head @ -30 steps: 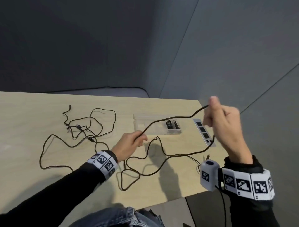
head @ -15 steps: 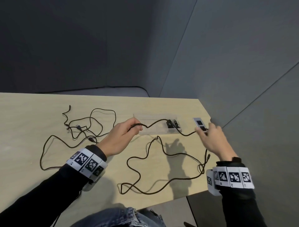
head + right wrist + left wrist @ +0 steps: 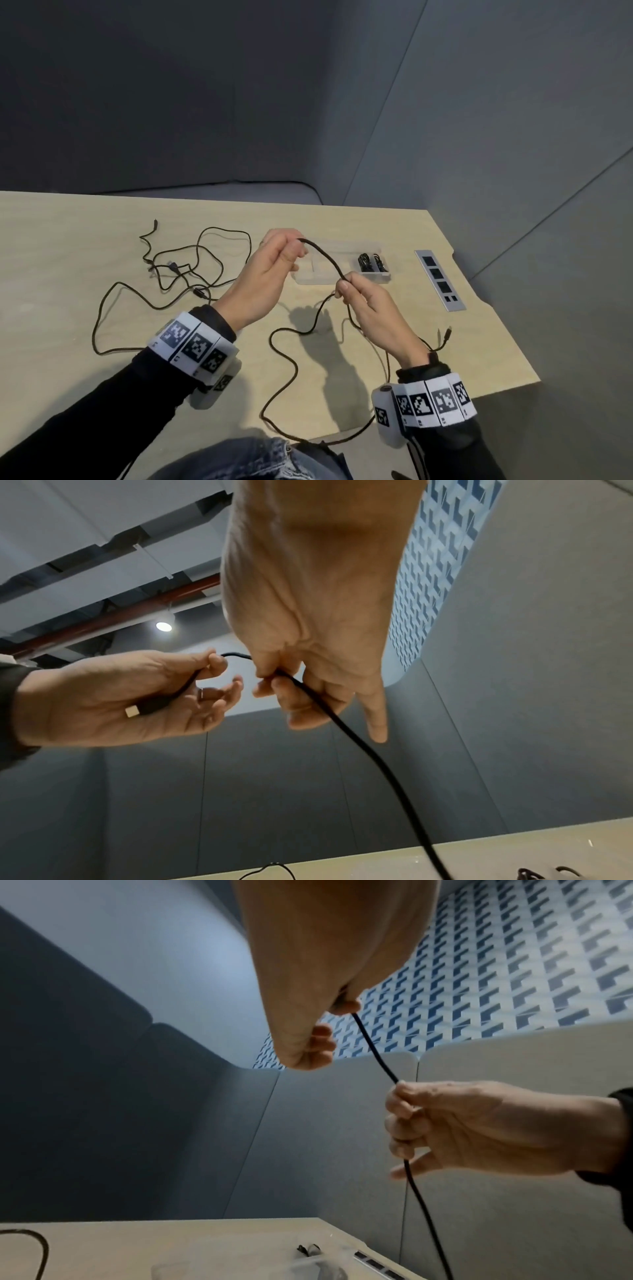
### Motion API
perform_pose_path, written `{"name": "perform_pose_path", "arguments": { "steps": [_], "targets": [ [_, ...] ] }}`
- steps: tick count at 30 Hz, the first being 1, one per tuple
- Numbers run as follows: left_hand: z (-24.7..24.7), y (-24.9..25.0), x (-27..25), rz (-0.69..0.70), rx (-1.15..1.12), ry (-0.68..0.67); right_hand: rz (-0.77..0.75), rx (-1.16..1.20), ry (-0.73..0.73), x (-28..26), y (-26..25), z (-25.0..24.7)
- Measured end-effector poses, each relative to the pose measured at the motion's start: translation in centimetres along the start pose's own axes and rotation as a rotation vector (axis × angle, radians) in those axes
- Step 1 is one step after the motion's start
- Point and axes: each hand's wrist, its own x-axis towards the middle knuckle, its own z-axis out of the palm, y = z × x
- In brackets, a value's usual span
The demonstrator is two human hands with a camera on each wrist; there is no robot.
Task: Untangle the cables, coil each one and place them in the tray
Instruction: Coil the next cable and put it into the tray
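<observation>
A long black cable [image 3: 325, 263] arcs between both hands above the wooden table. My left hand [image 3: 274, 263] pinches it near one end, and its plug [image 3: 143, 710] lies across that palm. My right hand [image 3: 363, 305] pinches the same cable [image 3: 377, 1056] a short way along. From there it drops and snakes over the table to the front edge. A clear plastic tray [image 3: 329, 270] lies behind the hands with a small coiled black cable [image 3: 368, 262] in its right end. More tangled black cables [image 3: 178, 270] lie at the left.
A grey socket panel [image 3: 440, 279] is set into the table at the right. The table's right edge [image 3: 507, 329] and front edge are close to my right arm. Grey partition walls stand behind and to the right.
My right hand came back from near the socket panel toward the left hand and now pinches the cable close to it. The left hand lifted its end higher over the tray.
</observation>
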Motion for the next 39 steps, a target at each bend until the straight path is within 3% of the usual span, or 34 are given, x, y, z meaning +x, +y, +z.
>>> {"name": "perform_pose_path", "arguments": {
  "steps": [5,11,18,23,26,28,30,34,36,39],
  "targets": [
    [1.5,1.3,-0.3,-0.086,-0.378,-0.071,-0.032,0.069,-0.051,0.3,-0.6,1.1],
    [1.6,1.4,0.1,-0.272,-0.743,-0.061,-0.017,0.18,-0.094,-0.2,-1.5,2.1],
    [1.3,1.6,0.4,-0.288,-0.693,-0.123,0.001,0.168,-0.131,-0.3,-1.9,3.0],
    [1.2,2.0,0.9,-0.269,-0.768,0.112,0.072,0.146,-0.142,-0.4,-1.7,2.8],
    [-0.2,2.3,1.7,-0.264,-0.626,0.28,0.165,0.128,-0.168,-1.3,-1.5,2.3],
    [-1.2,1.5,2.1,-0.25,-0.376,0.291,0.174,0.108,-0.175,-1.9,-2.1,1.4],
    [-1.6,0.7,1.9,-0.187,-0.014,0.177,0.112,0.063,-0.184,-2.2,-3.2,0.5],
    [-0.7,-0.3,0.8,-0.007,0.743,-0.172,-0.069,-0.101,-0.106,-2.0,-5.1,-0.6],
    [0.1,-0.2,0.6,0.062,0.806,-0.226,-0.132,-0.191,-0.006,-1.6,-5.6,-1.1],
    [0.4,-0.4,0.7,0.133,0.666,-0.259,-0.144,-0.207,0.127,-0.8,-5.1,-2.0]
  ]
}}
